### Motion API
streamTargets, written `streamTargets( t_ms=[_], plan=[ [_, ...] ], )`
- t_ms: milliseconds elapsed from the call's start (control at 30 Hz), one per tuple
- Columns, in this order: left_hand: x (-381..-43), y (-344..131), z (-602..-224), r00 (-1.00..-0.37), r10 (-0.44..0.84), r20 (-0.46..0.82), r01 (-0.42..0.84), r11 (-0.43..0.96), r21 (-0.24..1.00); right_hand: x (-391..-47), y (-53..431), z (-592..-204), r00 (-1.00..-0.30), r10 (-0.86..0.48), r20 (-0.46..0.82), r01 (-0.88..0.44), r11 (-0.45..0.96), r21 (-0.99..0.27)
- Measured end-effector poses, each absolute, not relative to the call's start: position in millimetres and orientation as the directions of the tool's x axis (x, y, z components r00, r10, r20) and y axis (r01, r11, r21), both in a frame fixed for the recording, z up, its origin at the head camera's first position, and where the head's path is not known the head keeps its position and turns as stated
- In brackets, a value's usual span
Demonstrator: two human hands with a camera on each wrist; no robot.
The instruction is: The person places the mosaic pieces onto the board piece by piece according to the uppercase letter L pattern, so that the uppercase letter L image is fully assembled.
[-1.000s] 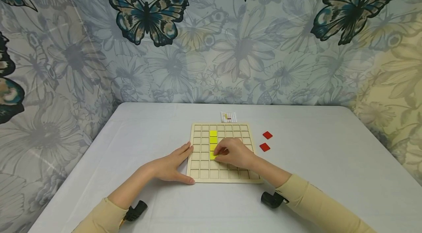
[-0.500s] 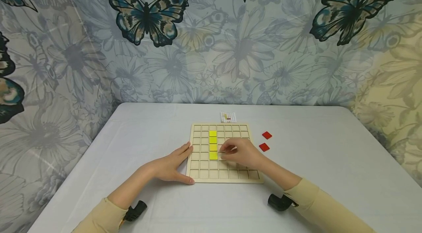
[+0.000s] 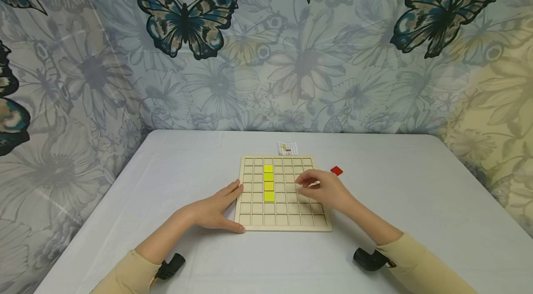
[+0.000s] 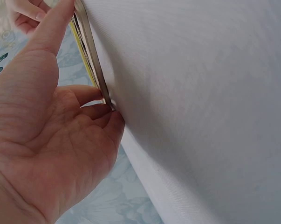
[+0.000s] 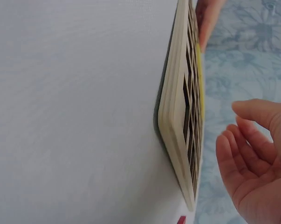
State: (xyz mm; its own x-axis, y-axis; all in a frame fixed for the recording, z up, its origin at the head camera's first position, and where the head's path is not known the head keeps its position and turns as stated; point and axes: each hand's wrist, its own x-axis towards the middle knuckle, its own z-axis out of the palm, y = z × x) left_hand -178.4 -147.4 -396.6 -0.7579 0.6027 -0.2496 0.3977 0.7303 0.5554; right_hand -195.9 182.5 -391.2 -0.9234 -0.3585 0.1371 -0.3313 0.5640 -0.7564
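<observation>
L hand [image 3: 213,210]: fingers spread, released, touching board's [image 3: 287,228] L edge; thumb at near-L corner.
R hand [image 3: 325,187]: fingers loosely bent, released, above board twd R edge.
Yellow tiles [image 3: 268,177]: 4 in 1 col., L of ctr.
Red tile [image 3: 337,170]: just off R edge.
Table [image 3: 416,192]: wide margins both sides.

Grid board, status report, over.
Left hand against left edge of board. Right hand above it, empty. Four yellow tiles in one column. Right hand hides some of board.
</observation>
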Motion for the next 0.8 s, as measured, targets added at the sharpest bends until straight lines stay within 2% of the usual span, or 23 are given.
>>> streamTargets(
  t_ms=[367, 800],
  plan=[
    [-178.8, -147.4, -397.2, -0.756, 0.604, -0.252, 0.401, 0.732, 0.55, -196.4, 219.1, -395.0, -0.95, -0.267, 0.163, -0.299, 0.622, -0.724],
    [-178.5, -147.1, -396.5, -0.757, 0.6, -0.259, 0.391, 0.733, 0.556, -202.0, 251.4, -399.2, -0.961, -0.231, 0.153, -0.275, 0.723, -0.634]
  ],
)
